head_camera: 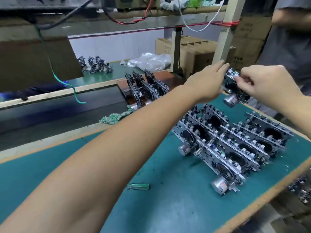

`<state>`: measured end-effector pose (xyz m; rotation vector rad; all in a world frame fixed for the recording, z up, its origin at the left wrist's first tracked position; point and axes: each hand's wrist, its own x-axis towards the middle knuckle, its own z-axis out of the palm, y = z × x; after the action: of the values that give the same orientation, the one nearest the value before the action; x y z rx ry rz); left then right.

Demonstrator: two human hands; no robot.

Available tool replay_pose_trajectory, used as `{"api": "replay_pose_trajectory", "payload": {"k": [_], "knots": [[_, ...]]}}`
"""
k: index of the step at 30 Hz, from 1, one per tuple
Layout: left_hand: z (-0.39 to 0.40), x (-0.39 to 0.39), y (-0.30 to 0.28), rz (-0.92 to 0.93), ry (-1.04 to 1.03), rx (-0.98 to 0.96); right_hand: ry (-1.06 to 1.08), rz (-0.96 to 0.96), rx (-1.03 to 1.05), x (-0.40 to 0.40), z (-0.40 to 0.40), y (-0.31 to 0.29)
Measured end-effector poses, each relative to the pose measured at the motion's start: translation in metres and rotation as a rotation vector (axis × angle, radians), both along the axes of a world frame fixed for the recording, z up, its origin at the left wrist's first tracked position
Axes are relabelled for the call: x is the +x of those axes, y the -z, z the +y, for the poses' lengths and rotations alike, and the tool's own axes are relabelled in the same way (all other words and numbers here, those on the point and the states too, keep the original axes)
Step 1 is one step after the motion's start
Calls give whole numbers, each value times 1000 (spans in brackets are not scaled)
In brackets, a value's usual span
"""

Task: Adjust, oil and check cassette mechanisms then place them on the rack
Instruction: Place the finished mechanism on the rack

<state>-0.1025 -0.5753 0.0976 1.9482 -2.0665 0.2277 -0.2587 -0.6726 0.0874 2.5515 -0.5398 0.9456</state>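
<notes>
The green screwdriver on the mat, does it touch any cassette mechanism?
Apart. In the head view the green screwdriver lies alone on the mat, bare mat separating it from the mechanisms.

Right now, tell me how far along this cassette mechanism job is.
Looks done: three metal cassette mechanisms standing upright on the brown rack board. In hand: one mechanism with a silver motor, held up by the left hand and right hand. Left: the rows of mechanisms on the green mat. The green-handled screwdriver lies unused.
</notes>
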Motion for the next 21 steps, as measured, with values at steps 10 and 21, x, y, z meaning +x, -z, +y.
{"api": "replay_pose_trajectory", "payload": {"k": [10,21], "knots": [[-47,-18,64,133,-87,297,171,148,257,6,-39,55],[-63,-15,84,49,-87,437,330,411,530,9,-37,62]]}}
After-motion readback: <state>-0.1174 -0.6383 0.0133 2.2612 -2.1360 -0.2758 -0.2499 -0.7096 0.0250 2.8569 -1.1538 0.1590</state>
